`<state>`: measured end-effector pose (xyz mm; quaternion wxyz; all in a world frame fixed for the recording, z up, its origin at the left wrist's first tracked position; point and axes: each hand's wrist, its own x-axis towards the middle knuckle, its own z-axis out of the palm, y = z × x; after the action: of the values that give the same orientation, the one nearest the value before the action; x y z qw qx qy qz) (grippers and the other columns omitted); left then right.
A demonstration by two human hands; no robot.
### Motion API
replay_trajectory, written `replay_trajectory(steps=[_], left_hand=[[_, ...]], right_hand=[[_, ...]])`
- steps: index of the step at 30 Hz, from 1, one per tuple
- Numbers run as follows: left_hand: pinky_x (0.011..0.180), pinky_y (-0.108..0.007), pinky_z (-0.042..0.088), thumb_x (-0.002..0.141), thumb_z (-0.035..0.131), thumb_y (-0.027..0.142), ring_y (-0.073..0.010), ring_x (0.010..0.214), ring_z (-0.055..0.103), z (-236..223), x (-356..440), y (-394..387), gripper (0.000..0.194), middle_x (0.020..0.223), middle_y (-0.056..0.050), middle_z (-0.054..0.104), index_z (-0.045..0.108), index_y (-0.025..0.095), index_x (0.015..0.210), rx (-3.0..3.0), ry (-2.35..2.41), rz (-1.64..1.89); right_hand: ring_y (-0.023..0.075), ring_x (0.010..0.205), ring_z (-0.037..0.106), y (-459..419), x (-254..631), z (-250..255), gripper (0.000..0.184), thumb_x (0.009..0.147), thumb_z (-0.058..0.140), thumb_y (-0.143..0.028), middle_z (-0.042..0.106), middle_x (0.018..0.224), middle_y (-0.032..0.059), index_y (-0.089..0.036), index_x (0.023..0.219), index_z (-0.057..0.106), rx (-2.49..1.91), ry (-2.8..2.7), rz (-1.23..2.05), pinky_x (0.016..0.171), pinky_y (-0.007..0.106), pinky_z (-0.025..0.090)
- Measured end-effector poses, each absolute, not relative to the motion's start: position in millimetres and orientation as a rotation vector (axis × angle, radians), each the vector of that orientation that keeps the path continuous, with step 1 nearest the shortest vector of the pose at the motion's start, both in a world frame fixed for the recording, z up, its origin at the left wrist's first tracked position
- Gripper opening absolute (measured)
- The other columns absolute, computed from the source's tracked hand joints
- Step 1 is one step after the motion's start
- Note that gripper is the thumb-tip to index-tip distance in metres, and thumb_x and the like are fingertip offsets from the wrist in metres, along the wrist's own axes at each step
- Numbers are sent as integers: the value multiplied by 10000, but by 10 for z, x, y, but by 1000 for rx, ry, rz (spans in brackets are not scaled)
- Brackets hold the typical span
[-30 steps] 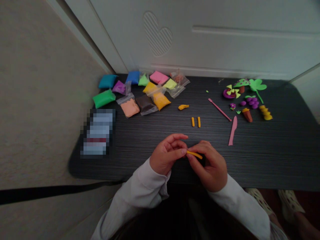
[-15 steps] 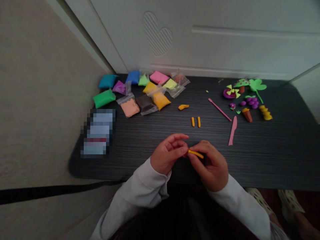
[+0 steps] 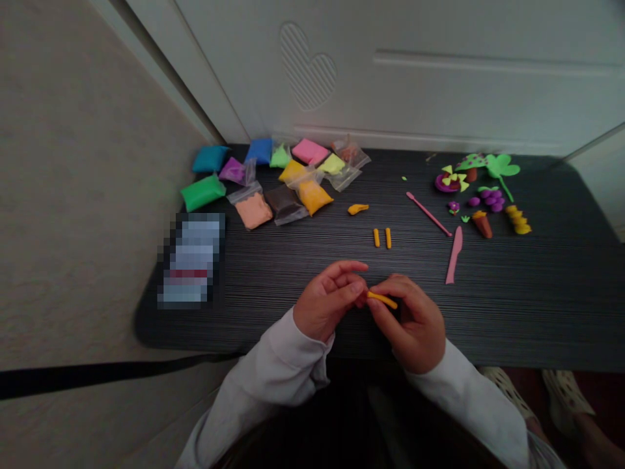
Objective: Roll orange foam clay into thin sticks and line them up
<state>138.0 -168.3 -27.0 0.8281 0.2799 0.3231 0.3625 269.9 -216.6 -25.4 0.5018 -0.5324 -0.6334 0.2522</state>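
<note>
Over the table's near side, my right hand point(image 3: 415, 322) is closed, pinching a thin orange clay roll point(image 3: 383, 300) between thumb and fingers. My left hand point(image 3: 332, 299) meets the roll's left end with its thumb and curled fingers, while its index finger stretches out above. That end of the roll is partly hidden by the fingertips. Beyond the hands, two short orange clay sticks point(image 3: 382, 238) lie side by side, and a small orange clay lump point(image 3: 358, 209) rests farther back.
Bags of coloured clay point(image 3: 286, 205) crowd the back left, above a blurred-out phone point(image 3: 191, 260). Right of centre lie a pink clay knife point(image 3: 455, 255) and a thin pink modelling stick point(image 3: 428, 213). Finished clay figures, including purple grapes point(image 3: 492, 199), stand at the back right.
My left thumb has lifted slightly up and back from the roll's end. My right hand and the things on the table stay as they were.
</note>
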Motion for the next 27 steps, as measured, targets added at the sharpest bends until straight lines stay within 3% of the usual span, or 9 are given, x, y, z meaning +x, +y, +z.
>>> replay_trajectory(steps=[7,27], left_hand=[[640,-202,397,624,678,146,-72,649,544,-289,1364,-1696,351,716,8,595,569,175,957,660,701,813],[654,-209,397,631,665,151,-73,648,538,-278,1363,-1694,341,718,5,592,567,163,958,678,699,796]], right_hand=[[129,708,529,-2144,2691,-234,197,699,587,-87,596,751,6,-196,859,551,-1316,-1593,533,697,336,417],[138,701,542,-2136,2687,-239,151,713,565,-129,603,744,9,-205,843,549,-1341,-1654,503,690,339,416]])
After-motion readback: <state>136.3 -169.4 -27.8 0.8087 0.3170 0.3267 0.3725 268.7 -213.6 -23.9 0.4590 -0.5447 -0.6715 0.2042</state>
